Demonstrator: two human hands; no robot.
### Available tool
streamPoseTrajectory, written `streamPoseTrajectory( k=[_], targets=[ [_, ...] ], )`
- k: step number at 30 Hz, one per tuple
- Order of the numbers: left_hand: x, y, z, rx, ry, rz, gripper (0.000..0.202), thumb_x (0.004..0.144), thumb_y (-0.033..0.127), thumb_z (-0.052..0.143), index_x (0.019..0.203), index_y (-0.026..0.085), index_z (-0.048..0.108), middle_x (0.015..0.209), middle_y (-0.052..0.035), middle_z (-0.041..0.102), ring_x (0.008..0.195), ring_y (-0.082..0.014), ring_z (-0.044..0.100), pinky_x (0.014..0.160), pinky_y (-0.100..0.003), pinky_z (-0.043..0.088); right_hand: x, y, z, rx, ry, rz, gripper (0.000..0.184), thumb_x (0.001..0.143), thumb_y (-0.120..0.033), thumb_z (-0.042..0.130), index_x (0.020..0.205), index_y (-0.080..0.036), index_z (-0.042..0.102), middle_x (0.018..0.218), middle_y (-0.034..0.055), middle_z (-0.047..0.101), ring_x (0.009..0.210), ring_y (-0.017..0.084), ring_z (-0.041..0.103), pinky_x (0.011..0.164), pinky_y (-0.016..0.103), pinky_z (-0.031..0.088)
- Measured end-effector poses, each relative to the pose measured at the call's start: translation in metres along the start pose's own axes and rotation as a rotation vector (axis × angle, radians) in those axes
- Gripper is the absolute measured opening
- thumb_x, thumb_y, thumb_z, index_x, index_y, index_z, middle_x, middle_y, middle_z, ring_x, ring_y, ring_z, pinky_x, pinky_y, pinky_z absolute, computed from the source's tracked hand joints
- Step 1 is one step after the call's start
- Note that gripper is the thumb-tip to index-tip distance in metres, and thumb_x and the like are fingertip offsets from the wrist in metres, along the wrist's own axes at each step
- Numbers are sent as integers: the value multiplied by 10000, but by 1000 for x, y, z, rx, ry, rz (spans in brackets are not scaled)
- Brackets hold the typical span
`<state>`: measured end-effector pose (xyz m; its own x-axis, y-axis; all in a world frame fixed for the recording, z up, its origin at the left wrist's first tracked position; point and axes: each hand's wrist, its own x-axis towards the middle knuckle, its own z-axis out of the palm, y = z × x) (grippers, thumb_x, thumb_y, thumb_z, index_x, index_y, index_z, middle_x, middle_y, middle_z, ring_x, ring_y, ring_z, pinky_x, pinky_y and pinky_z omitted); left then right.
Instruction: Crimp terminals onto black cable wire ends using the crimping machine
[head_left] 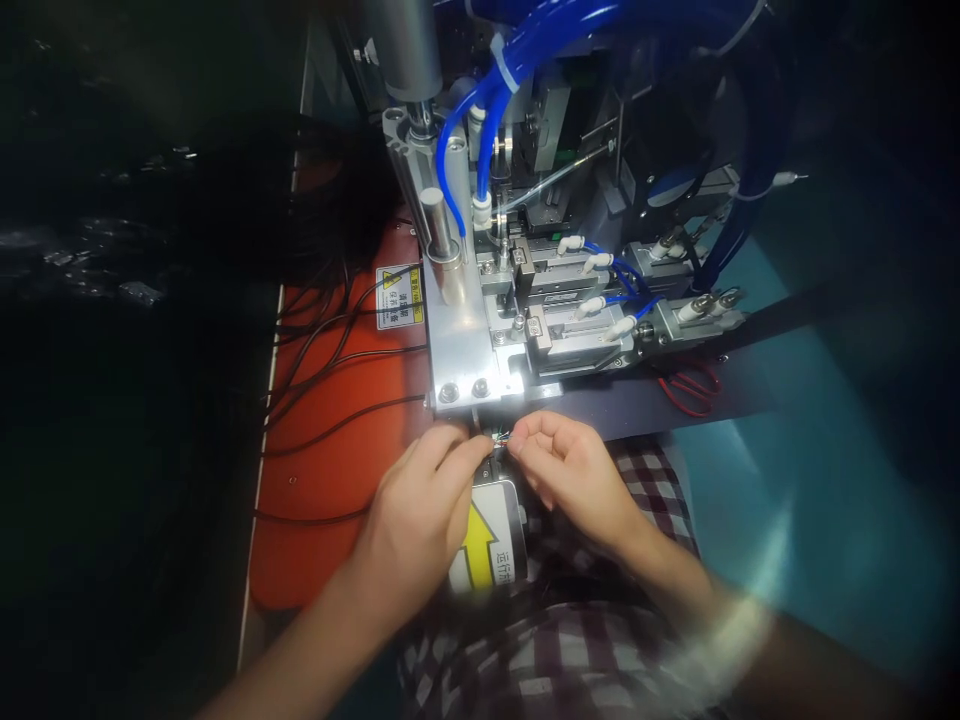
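Note:
Close together at the front edge of a metal machine (469, 345), both of my hands work on thin coloured wires (501, 438). My left hand (424, 490) is closed, thumb and forefinger pinched at the left end of the wires; a black cable runs up to it from the left. From the other side, my right hand (566, 460) pinches the wires between thumb and fingertips. The wire ends are small and partly hidden by the fingers. Just below the hands is a white plate with a yellow arrow (480, 545).
Several black cables (330, 350) lie over the orange-red table (322, 470) at left. Blue air tubes (540, 40) arch above pneumatic cylinders (581, 335). A warning label (400, 297) sits beside the machine. Red wire loops (690, 390) lie at right. A checkered garment (540, 650) covers my lap.

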<state>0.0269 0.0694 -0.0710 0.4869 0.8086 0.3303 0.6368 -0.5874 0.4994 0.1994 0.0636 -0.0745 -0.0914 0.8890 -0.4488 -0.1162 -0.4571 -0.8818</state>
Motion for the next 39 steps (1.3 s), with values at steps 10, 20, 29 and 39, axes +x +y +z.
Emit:
streamPoseTrajectory(
  k=[10,20,29,39],
  targets=[
    [1,0,0,-11,4,1,247,868,20,491,1035,90,660,891,-82,596,771,-161,595,672,-265,531,4,1,2,79,22,74,136,788,-255,597,702,-165,541,409,-105,411,358,42,308,386,195,216],
    [1,0,0,6,14,4,260,866,13,483,1034,104,659,884,-74,600,768,-159,599,676,-263,533,0,-2,1,-161,118,-138,157,826,-294,609,861,-141,625,497,-86,400,453,74,362,440,216,275],
    [1,0,2,10,20,5,247,868,15,483,1020,95,660,869,-78,602,763,-161,603,677,-265,534,1,-10,3,-142,181,-2,159,781,-294,616,748,-138,614,452,-76,433,408,65,333,386,210,219],
    [1,1,0,7,18,2,254,875,23,473,1024,115,657,876,-71,602,779,-158,603,696,-260,535,3,-12,1,-94,74,68,150,738,-288,659,705,-154,601,460,-92,372,429,60,291,406,206,200]
  ],
)
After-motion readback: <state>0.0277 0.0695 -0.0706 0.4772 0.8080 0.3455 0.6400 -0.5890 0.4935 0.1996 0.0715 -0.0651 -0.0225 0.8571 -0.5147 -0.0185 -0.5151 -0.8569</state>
